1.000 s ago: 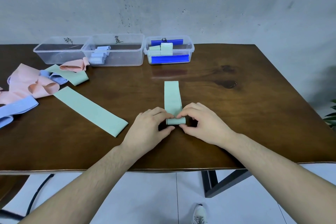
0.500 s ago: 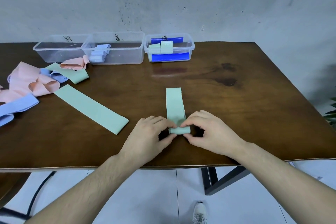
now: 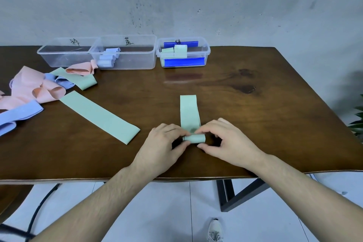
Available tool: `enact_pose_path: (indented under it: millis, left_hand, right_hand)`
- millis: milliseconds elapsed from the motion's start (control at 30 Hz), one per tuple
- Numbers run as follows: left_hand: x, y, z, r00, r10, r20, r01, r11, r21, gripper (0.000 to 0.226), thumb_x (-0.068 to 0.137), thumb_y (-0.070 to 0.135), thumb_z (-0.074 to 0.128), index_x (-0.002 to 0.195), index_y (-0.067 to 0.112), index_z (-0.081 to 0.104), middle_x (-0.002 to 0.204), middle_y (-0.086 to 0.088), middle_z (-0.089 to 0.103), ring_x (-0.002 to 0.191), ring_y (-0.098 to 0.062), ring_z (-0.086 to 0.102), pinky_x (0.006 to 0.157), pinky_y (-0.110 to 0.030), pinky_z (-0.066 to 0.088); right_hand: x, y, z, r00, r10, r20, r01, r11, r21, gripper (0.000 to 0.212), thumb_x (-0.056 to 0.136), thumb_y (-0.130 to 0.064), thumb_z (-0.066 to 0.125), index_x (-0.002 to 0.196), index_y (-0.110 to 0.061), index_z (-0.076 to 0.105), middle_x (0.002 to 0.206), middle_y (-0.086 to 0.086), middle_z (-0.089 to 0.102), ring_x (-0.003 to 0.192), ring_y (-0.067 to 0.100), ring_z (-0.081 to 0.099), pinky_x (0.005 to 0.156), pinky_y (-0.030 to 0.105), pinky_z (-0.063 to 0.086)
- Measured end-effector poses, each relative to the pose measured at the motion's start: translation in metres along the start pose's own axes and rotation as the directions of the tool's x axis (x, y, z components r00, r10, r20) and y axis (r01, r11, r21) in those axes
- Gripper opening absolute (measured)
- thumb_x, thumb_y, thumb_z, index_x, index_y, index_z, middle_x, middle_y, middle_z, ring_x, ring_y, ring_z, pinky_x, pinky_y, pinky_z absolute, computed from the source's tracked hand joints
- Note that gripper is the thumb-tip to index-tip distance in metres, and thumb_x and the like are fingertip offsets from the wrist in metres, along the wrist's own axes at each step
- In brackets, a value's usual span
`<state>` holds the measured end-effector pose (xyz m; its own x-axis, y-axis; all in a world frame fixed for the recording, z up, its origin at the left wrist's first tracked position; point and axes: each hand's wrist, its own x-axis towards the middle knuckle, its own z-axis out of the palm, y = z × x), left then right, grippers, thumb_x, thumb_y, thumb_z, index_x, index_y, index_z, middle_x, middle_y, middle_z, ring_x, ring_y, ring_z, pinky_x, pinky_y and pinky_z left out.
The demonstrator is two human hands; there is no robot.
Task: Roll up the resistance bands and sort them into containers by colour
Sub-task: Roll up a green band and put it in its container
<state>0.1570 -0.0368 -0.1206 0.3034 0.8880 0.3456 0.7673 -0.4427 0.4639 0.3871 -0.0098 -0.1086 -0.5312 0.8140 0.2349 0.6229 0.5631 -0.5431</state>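
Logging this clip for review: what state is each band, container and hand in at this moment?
Green band being rolled: near end rolled, rest flat.
Left hand: pinching the roll's left end.
Right hand: pinching the roll's right end.
Flat green band: unrolled.
Pink and blue bands: loose, heaped.
Left container: open, seemingly no bands.
Middle container: open, blue rolls inside.
Right container: open, green rolls inside.

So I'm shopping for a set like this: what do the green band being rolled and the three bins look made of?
The green band looks like thin matte latex or rubber: it lies flat and curls into a tight roll between the hands. The bins look like clear rigid plastic: contents show through glossy walls.
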Motion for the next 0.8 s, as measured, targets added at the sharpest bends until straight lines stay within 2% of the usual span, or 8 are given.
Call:
enact_pose_path:
  millis: [100,267,567,800]
  left_hand:
    - [0.002,0.001,0.000,1.000,-0.013,0.006,0.013,1.000,-0.001,0.025,0.091,0.036,0.067,0.115,0.029,0.069,0.107,0.017,0.065,0.096,-0.005,0.055,0.087,-0.036,0.050]
    - [0.003,0.002,0.000,1.000,0.027,0.009,-0.027,0.999,0.031,0.024,0.089,0.030,0.071,0.113,0.028,0.070,0.110,0.012,0.060,0.092,-0.009,0.059,0.079,-0.028,0.047]
    - [0.008,0.000,-0.001,1.000,0.000,0.025,-0.002,0.995,0.098,0.028,0.091,0.037,0.067,0.118,0.030,0.069,0.113,0.014,0.064,0.098,-0.008,0.057,0.083,-0.031,0.048]
    - [0.012,-0.001,-0.002,0.998,-0.013,0.068,0.008,0.997,0.075,0.030,0.092,0.038,0.065,0.122,0.034,0.065,0.119,0.016,0.056,0.104,-0.005,0.056,0.089,-0.029,0.043]
  right_hand:
    - [0.002,0.002,0.002,0.999,-0.017,-0.027,0.016,0.999,-0.033,0.026,0.089,-0.039,0.071,0.115,-0.034,0.071,0.106,-0.023,0.063,0.100,0.005,0.049,0.087,0.022,0.045]
    - [0.007,0.005,0.001,1.000,-0.006,-0.029,0.005,1.000,-0.027,0.028,0.089,-0.042,0.067,0.114,-0.033,0.072,0.106,-0.023,0.060,0.101,0.003,0.047,0.088,0.027,0.047]
    - [0.009,0.007,0.002,1.000,-0.023,-0.012,0.022,0.998,-0.052,0.032,0.090,-0.038,0.070,0.121,-0.034,0.068,0.114,-0.022,0.058,0.105,0.005,0.047,0.092,0.025,0.046]
    - [0.013,0.005,0.000,1.000,-0.003,-0.010,0.003,0.998,-0.058,0.029,0.089,-0.037,0.072,0.117,-0.032,0.070,0.110,-0.022,0.062,0.098,0.003,0.048,0.089,0.025,0.048]
